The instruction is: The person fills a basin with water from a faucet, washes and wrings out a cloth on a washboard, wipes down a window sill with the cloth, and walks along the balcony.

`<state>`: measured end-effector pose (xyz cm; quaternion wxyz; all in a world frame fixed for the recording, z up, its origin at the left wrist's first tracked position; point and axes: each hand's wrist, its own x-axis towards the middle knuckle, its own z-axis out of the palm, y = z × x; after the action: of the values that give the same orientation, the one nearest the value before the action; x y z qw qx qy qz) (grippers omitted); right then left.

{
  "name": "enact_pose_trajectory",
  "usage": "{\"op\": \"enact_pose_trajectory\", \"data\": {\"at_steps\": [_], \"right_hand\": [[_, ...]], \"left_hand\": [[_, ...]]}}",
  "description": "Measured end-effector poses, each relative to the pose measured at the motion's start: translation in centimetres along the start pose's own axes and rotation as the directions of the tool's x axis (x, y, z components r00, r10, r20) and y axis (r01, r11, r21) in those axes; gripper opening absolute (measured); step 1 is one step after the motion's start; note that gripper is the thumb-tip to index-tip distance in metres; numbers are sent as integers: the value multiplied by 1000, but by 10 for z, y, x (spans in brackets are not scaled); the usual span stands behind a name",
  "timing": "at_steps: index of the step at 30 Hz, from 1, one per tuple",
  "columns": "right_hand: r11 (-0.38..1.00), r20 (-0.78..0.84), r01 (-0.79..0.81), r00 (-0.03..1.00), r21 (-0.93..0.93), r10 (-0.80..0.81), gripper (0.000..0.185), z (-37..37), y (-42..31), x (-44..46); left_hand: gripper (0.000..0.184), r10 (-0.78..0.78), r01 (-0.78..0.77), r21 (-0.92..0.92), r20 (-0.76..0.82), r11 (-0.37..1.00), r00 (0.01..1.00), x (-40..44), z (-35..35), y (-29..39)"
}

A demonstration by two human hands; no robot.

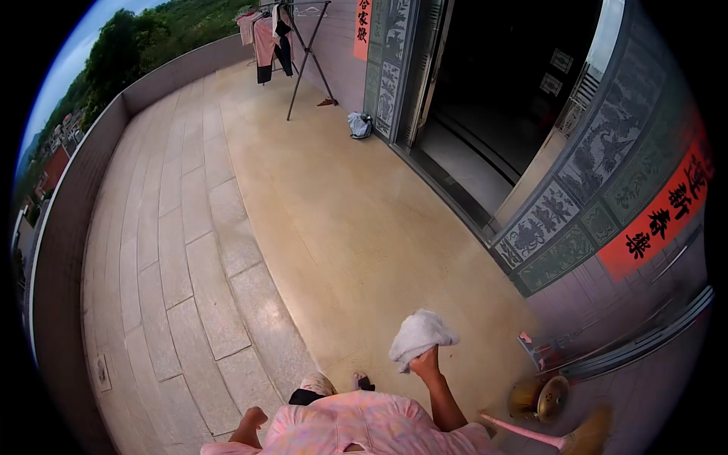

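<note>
A crumpled white cloth (pixel 419 334) hangs out in front of my body on the right. My right hand (pixel 426 362) is closed around its lower edge, with the arm stretched forward. Low on the left, beside my pink top, is my left hand (pixel 254 417). Its fingers look loosely curled, and no object shows in them. Both feet peek out below the top, over the line where the tan floor (pixel 341 227) meets the grey stone slabs (pixel 197 288).
A doorway (pixel 485 114) stands wide on the right, beside carved panels and a red banner (pixel 656 216). Near my right side are a brass-coloured round object (pixel 552 399) and a broom (pixel 584 436). Farther off stand a grey bag (pixel 359 125) and a clothes rack (pixel 303 64). A low wall (pixel 76 182) borders the left.
</note>
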<state>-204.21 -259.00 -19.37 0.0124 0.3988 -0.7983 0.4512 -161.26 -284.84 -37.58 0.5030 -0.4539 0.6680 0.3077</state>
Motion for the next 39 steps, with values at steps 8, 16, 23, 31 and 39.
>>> {"op": "enact_pose_trajectory", "data": {"at_steps": [8, 16, 23, 31, 39], "right_hand": [[993, 91, 102, 990, 54, -107, 28, 63, 40, 167], [984, 28, 151, 988, 94, -155, 24, 147, 49, 346], [982, 36, 131, 990, 138, -137, 29, 211, 68, 485], [991, 0, 104, 994, 87, -105, 28, 291, 134, 659], [973, 128, 109, 982, 202, -136, 20, 336, 172, 825]], "left_hand": [[19, -71, 154, -368, 229, 917, 971, 76, -100, 16], [19, 371, -431, 40, -586, 901, 721, 151, -409, 171], [48, 855, -862, -425, -300, 278, 423, 32, -622, 403], [63, 817, -974, -165, -534, 152, 218, 37, -733, 517], [38, 731, -986, -139, -663, 94, 163, 80, -893, 550]]}}
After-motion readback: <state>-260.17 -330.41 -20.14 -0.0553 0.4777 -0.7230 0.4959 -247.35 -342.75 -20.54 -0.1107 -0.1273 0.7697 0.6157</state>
